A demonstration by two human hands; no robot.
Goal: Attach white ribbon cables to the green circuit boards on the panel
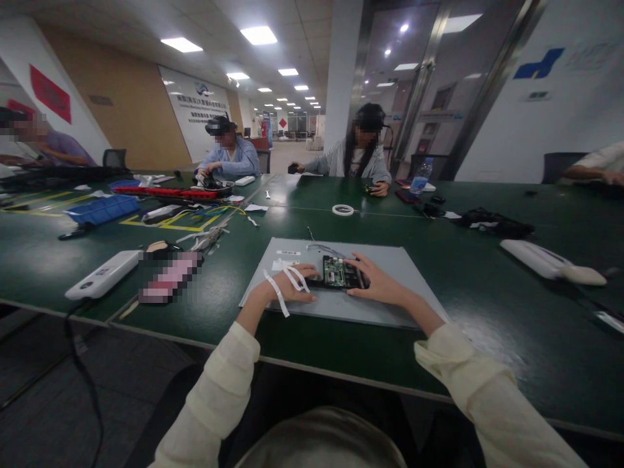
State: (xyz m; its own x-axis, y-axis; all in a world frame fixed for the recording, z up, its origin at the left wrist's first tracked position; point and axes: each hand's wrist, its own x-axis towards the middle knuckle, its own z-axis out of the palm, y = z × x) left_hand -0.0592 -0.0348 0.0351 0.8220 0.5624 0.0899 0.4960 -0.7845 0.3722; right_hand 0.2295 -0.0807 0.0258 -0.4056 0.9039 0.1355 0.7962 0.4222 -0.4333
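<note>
A green circuit board (334, 272) in a black housing lies over a grey flat panel (390, 260) on the table in front of me. My left hand (292, 284) is closed around the housing's left end, thumb below and fingers above. White tape strips (277, 292) hang across the back of that hand. At the housing's right end, my right hand (374, 283) grips with thumb and fingers on opposite edges. A thin cable (324, 247) runs on the panel just behind the board.
Left of me are a white power bank-like device (104, 274), a pink blurred item (170, 278) and a blue tray (102, 209). A tape roll (342, 210) lies ahead. On the right is a long white device (546, 261). Several people sit around the green table (487, 312).
</note>
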